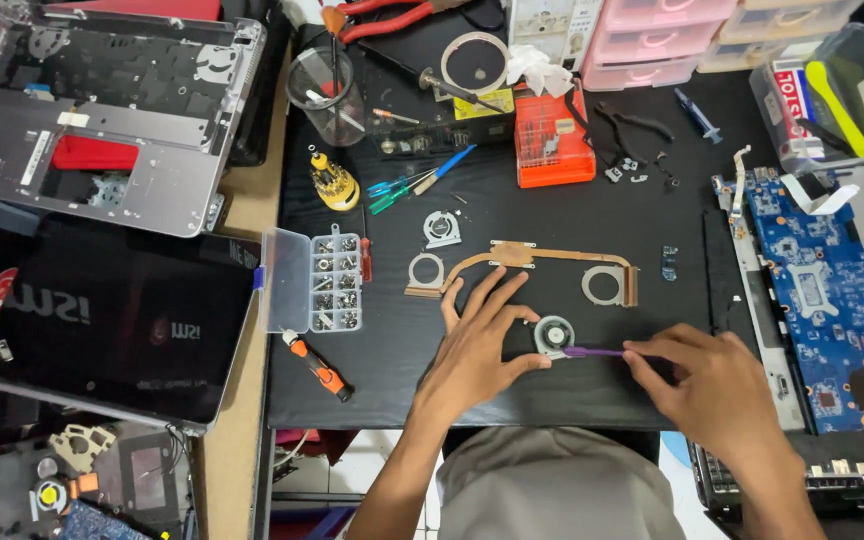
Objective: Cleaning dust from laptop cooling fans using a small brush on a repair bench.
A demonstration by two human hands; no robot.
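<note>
A small round cooling fan [554,335] lies on the black mat [552,205] between the two hands, touching both. The left hand [480,345] rests flat beside it, fingers spread and pointing away from the person, thumb pressed to the fan's near edge; it pins the fan rather than gripping it. The right hand [717,385] comes in from the other side, its fingers pinched shut around a thin purple tool [597,352] whose tip meets the fan's rim. Just beyond the left fingertips lies a copper heat pipe assembly [527,262]. A clear screw box [322,280] sits well left of the left hand, an orange-handled screwdriver [318,366] near it.
</note>
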